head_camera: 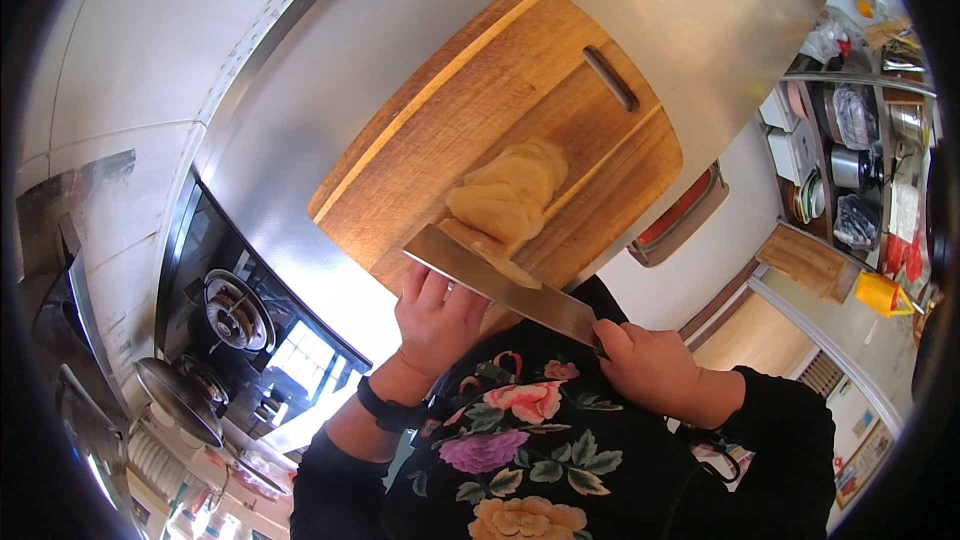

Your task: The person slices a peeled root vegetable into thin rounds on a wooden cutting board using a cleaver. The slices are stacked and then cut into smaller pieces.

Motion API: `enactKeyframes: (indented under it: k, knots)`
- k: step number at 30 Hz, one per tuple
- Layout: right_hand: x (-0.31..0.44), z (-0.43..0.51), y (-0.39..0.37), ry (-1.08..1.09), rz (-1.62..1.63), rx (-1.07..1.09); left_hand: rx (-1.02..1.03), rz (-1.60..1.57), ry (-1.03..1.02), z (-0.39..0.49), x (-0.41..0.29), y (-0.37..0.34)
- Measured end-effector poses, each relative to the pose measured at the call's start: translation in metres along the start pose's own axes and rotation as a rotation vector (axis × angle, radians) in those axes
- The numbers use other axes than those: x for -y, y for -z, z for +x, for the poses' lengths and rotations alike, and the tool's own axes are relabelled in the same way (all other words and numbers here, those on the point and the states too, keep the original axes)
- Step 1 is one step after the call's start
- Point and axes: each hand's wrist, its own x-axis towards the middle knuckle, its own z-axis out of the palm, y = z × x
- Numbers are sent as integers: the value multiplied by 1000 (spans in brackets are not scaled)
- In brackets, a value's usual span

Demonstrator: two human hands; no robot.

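My right hand (pixel 651 367) grips the handle of a kitchen knife with a broad steel blade (pixel 499 277). The blade lies across the near end of a wooden cutting board (pixel 465 112). Just beyond it rests an overlapping pile of pale yellow slices, apparently peeled potato (pixel 510 191), with thin pieces against the blade. My left hand (pixel 439 319) is on the near side of the blade, fingers bent and close to its edge. Whatever may be under those fingers is hidden, and whether they touch the blade is unclear.
The board sits on a stainless steel counter (pixel 322 90). To the left are a gas burner (pixel 236 311) on a black hob and a pan (pixel 180 397). Shelves (pixel 825 157) with pots and bags stand at right, and a tray with something red (pixel 679 214) is beside the counter.
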Motion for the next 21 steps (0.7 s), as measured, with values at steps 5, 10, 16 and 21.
enactKeyframes:
  k: [5,10,16,21]
  knots:
    - [1,39,-11,122,-4,-125,-5,-32,9,1,0,-1]
    - [4,51,-13,182,44,-193,-16,3,1,2,-2,0]
    - [5,79,-20,180,60,-201,-28,-46,-3,1,0,-2]
    - [-1,91,-32,217,40,-277,-114,-124,21,-4,1,-7]
